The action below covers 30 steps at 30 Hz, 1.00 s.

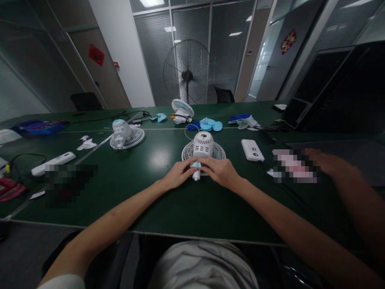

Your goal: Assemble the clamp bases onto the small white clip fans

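A small white desk fan (203,149) lies face down on the dark green table (156,200), motor housing up, with a pale blue and white stem pointing toward me. My left hand (178,173) and my right hand (220,170) both close their fingers round that stem at the fan's near edge. The fingertips meet over the light blue collar.
Two more white fans (125,134) (181,111) lie further back, with loose blue blades (210,125) between them. A white power bank (252,150) sits right of my fan. Another person's forearm and hand (327,164) rest at the right. A floor fan (187,72) stands behind the table.
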{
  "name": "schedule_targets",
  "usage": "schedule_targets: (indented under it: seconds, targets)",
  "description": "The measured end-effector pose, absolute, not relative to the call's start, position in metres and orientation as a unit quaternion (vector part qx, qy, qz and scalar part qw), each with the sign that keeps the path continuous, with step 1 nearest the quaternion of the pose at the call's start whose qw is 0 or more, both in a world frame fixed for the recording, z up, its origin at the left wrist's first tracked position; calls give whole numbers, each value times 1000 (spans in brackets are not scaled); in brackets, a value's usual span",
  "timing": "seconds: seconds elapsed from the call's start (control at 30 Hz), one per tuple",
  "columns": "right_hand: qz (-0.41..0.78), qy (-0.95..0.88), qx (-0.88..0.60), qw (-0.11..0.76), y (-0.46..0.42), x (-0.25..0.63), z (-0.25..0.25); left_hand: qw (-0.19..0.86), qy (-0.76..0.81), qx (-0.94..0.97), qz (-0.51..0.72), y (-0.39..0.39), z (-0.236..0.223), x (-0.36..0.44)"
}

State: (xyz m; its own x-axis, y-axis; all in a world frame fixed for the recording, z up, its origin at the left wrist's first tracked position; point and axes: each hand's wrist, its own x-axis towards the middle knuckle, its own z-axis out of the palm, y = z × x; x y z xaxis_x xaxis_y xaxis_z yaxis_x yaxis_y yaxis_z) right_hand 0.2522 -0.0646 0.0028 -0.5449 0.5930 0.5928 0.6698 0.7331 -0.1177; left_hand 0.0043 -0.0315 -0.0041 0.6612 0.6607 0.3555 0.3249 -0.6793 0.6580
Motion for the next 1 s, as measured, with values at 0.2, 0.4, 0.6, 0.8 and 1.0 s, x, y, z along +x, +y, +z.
schedule_targets:
  seconds: [0.2,0.4,0.6,0.8,1.0]
  targets:
    - [-74,-861,-402,303,-68,238,13,264,301,868,292,-32,-5,4]
    - [51,-816,-489,303,-76,223,20,241,307,874,291,-31,-9,6]
    - [-98,-867,-418,255,-74,243,20,262,294,875,282,-31,-5,7]
    - [-172,-890,-374,195,-67,247,25,282,283,872,284,-33,0,6]
    - [-98,-852,-462,225,-68,224,20,265,300,868,293,-34,-4,7]
